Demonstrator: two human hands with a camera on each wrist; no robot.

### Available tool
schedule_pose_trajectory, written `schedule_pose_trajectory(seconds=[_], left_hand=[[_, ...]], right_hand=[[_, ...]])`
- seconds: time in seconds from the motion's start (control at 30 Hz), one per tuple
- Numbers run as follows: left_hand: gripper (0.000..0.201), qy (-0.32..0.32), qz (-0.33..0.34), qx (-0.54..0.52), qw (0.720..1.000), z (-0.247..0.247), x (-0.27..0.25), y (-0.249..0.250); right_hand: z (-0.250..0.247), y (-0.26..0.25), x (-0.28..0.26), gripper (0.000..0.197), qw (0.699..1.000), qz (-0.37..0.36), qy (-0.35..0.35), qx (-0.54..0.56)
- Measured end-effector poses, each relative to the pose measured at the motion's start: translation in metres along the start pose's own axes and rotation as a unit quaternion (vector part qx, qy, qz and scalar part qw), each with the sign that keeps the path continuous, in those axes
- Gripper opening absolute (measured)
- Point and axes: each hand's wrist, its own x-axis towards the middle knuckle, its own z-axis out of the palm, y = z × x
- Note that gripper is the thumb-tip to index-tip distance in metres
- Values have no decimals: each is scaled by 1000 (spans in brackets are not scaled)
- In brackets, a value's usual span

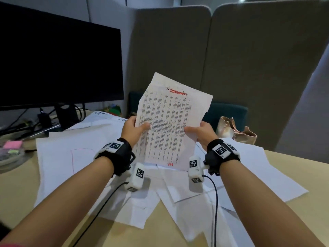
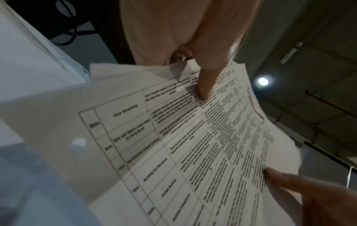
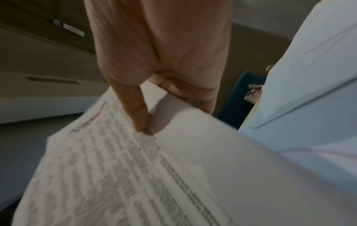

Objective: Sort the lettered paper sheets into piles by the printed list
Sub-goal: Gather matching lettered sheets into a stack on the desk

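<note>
I am pinching the list [image 1: 165, 120] with left hand [image 1: 132, 129] and right hand [image 1: 203, 132] above the desk [image 1: 26, 189]; hidden back sheets risk slipping loose.

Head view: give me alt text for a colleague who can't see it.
Both hands, left hand and right hand, hold a printed list with red marks upright above loose white sheets scattered on a desk; a dark monitor stands at left.
</note>
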Motion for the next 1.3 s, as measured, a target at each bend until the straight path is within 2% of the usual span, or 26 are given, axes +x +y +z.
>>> schedule_pose_trajectory(seconds=[0.2,0.33,0.5,0.63,0.77,0.83,0.87,0.9,0.93,0.97,1.03,1.07,1.1,1.2,1.23,1.3], left_hand=[[32,21,19,53,998,-25,-1,-9],[36,40,28,57,997,-45,-4,-10],[55,11,-77,145,986,-75,-9,-20],[62,38,-185,264,946,-118,-12,-32],[82,130,-294,357,877,-173,-13,-44],[89,165,-335,372,850,-197,-18,-48],[89,170,-346,371,845,-209,-18,-53],[86,169,-352,360,847,-219,-20,-56],[80,167,-358,347,851,-226,-22,-61],[72,168,-361,338,853,-234,-21,-68],[58,166,-364,318,860,-245,-18,-81],[56,169,-365,304,863,-249,-15,-88],[58,173,-367,295,865,-250,-15,-91],[76,176,-381,271,866,-255,-10,-104],[73,172,-387,267,866,-249,-17,-93],[46,161,-394,265,865,-242,-23,-81]], right_hand=[[45,-7,6,32,997,-50,42,48],[68,-11,10,33,994,-83,27,61],[87,8,14,28,996,-81,-34,17],[98,27,23,19,998,-58,-16,-13],[109,34,40,31,995,-27,79,50],[110,39,46,26,991,17,118,56],[110,40,46,14,992,40,120,14],[110,40,43,10,992,44,101,-55],[114,41,40,22,986,64,41,-151],[117,38,35,28,963,105,4,-249],[116,40,29,24,902,85,-15,-422],[118,44,30,28,886,73,-29,-457],[117,48,32,32,854,53,-56,-515],[116,62,38,20,801,32,-103,-589],[114,65,39,27,767,22,-118,-631],[113,69,43,35,739,7,-128,-661]])
